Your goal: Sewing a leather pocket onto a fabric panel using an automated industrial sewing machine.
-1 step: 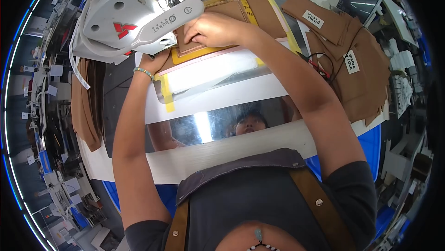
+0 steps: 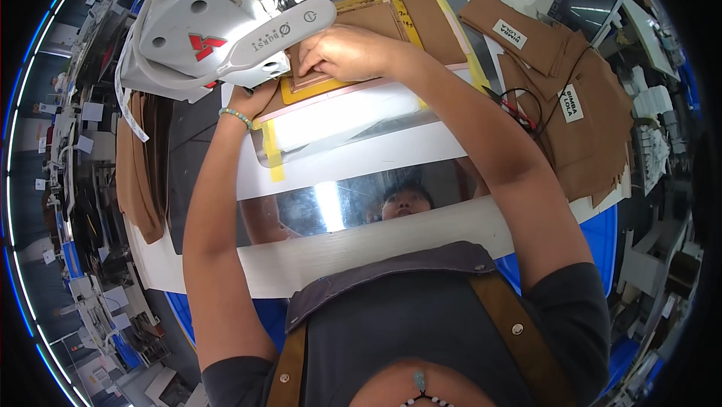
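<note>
The sewing machine head (image 2: 173, 38) is taken as the reference for all positions. The brown panel (image 2: 374, 20) is located immediately to the right of the machine head and is bordered by a yellow frame (image 2: 410, 17). The right hand (image 2: 347, 53) is placed over this panel, near the right end of the machine head; its fingers are bent, with the tips directed down onto the panel. Whether an edge is pinched cannot be determined. The left hand (image 2: 259, 97) is positioned just below the machine head, by which it is largely covered; its grip cannot be determined. A beaded bracelet (image 2: 239, 116) is worn on the left wrist.

Compared with the earlier frame, only a slight change is observed: the machine head, the framed panel and both hands are displaced together, marginally to the right in the view. Their mutual arrangement is maintained, and the bent pose of the right hand is retained.

Stacked brown pieces (image 2: 602, 140) are laid well to the right of the machine head, with red-handled snips (image 2: 517, 112) near their inner edge. Further brown pieces (image 2: 141, 170) are hung below and to the left of the machine head. A reflective plate (image 2: 353, 208) is set on the wearer's side of the machine head.
</note>
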The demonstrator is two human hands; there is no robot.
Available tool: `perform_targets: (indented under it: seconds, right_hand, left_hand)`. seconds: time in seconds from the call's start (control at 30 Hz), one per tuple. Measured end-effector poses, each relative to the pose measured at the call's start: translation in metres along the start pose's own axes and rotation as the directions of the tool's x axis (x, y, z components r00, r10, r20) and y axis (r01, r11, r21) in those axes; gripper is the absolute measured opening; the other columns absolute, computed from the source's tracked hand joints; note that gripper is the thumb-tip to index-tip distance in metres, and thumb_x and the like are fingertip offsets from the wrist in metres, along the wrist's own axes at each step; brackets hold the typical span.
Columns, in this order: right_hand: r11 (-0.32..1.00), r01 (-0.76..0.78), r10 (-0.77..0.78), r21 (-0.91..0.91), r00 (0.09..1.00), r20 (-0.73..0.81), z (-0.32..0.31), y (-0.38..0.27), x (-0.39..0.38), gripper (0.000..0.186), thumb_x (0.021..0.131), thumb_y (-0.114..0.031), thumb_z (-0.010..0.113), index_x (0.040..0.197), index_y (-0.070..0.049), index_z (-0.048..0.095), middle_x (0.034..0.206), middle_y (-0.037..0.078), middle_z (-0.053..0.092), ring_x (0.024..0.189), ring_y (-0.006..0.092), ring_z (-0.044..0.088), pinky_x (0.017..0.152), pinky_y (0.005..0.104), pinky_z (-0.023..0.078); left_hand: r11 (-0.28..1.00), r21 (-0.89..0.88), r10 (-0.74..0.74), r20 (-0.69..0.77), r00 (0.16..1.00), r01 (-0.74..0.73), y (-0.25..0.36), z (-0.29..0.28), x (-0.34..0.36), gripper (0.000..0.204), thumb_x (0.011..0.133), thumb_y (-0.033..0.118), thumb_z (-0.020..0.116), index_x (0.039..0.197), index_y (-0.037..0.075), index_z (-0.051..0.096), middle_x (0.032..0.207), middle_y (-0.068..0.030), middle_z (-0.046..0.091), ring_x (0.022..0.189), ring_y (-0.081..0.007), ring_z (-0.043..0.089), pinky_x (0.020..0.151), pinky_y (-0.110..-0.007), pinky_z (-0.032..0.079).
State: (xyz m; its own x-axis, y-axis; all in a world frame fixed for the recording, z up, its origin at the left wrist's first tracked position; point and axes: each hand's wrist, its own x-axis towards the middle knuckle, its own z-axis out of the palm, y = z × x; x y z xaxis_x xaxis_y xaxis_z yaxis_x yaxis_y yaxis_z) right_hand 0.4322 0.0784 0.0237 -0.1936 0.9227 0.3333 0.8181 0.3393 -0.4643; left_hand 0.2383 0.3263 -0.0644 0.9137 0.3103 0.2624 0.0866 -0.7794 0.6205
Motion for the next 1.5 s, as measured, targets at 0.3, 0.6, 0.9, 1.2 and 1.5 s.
perform_targets:
  seconds: [0.3,0.6,0.9,1.2,1.5]
  right_hand:
    - [0.994,-0.063,0.070,-0.087,0.994,0.081,0.015,0.000,0.000,0.047,0.093,0.000,0.059,0.125,-0.027,0.082,0.125,0.001,0.067,0.127,0.0235,0.059,0.116,0.0446,0.044]
    - [0.962,0.018,-0.003,-0.271,0.998,0.055,0.019,-0.012,0.002,0.046,0.093,-0.002,0.062,0.125,-0.027,0.082,0.128,0.004,0.066,0.125,0.0240,0.060,0.108,0.0435,0.048]
    - [1.000,-0.021,0.021,0.018,1.000,-0.022,0.016,0.011,-0.003,0.037,0.094,-0.002,0.061,0.121,-0.016,0.082,0.131,0.006,0.068,0.129,0.0286,0.060,0.115,0.0425,0.046]
    - [0.990,-0.083,0.088,-0.114,0.995,0.042,0.020,0.007,0.000,0.043,0.096,-0.006,0.058,0.121,-0.031,0.083,0.139,-0.001,0.065,0.134,0.0228,0.056,0.121,0.0441,0.040]
    - [0.991,-0.089,0.096,-0.103,0.993,0.065,0.022,0.010,0.004,0.042,0.097,-0.006,0.059,0.122,-0.029,0.083,0.139,-0.001,0.064,0.133,0.0232,0.056,0.121,0.0440,0.041]
  left_hand:
    - [0.990,-0.063,-0.124,0.031,0.992,0.126,-0.011,0.000,-0.004,0.045,0.096,0.025,0.078,0.134,0.004,0.066,0.129,-0.0121,0.073,0.119,-0.0265,0.069,0.103,-0.037,0.054]
    - [0.976,0.096,-0.193,-0.011,0.981,0.193,0.008,-0.012,-0.017,0.045,0.096,0.026,0.079,0.133,0.004,0.065,0.127,-0.0155,0.072,0.118,-0.0298,0.069,0.101,-0.039,0.055]
    - [0.956,0.215,-0.224,0.089,0.971,0.200,0.027,-0.027,-0.015,0.049,0.097,0.032,0.077,0.138,0.009,0.066,0.135,-0.0156,0.072,0.124,-0.0321,0.068,0.103,-0.040,0.055]
    - [0.843,0.532,-0.247,0.245,0.937,0.084,0.032,-0.041,-0.004,0.055,0.096,0.035,0.074,0.147,0.018,0.063,0.149,-0.0102,0.063,0.142,-0.0325,0.055,0.121,-0.042,0.042]
    - [0.912,0.411,-0.104,0.261,0.960,-0.013,-0.004,-0.033,0.006,0.058,0.099,0.044,0.071,0.151,0.023,0.058,0.157,-0.0077,0.056,0.147,-0.0316,0.049,0.125,-0.047,0.038]
